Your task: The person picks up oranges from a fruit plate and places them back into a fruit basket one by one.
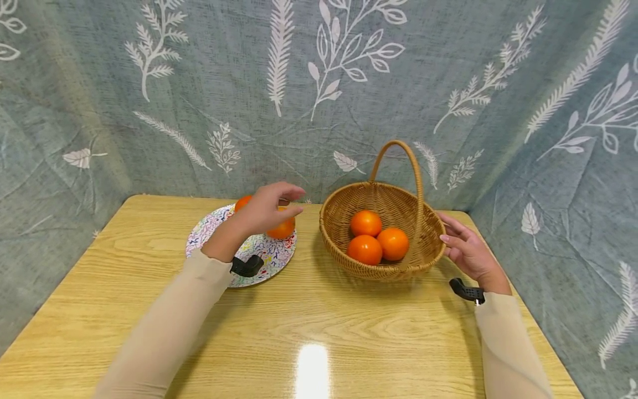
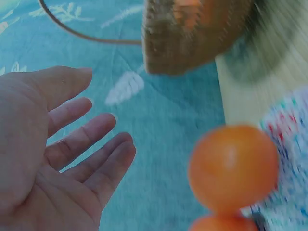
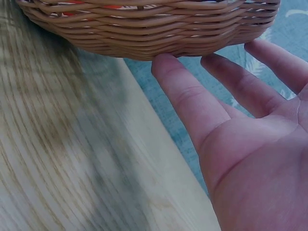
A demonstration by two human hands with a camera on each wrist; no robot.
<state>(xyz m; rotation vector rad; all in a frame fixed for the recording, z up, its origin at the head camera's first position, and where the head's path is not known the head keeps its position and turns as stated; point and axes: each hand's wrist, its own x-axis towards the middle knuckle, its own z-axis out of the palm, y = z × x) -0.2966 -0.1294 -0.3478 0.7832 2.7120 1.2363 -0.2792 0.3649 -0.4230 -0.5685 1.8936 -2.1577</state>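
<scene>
My left hand [image 1: 271, 208] is over the patterned plate [image 1: 199, 230], its fingers spread with nothing between them. Near it on the plate lies an orange [image 1: 281, 224], and a second orange [image 1: 243, 203] is partly hidden behind the hand. In the left wrist view the palm of the left hand [image 2: 62, 159] is bare, apart from the orange [image 2: 234, 169]. A wicker basket [image 1: 344, 265] with a tall handle holds three oranges [image 1: 366, 249]. At the basket's right side, my right hand [image 1: 468, 252] touches the wicker wall [image 3: 159, 36] with outstretched thumb and fingertips.
The light wooden table [image 1: 279, 332] bears the plate on the left and the basket on the right. A grey-green curtain [image 1: 239, 111] with white leaf prints hangs behind and along both sides. Each wrist wears a black camera mount [image 1: 467, 289].
</scene>
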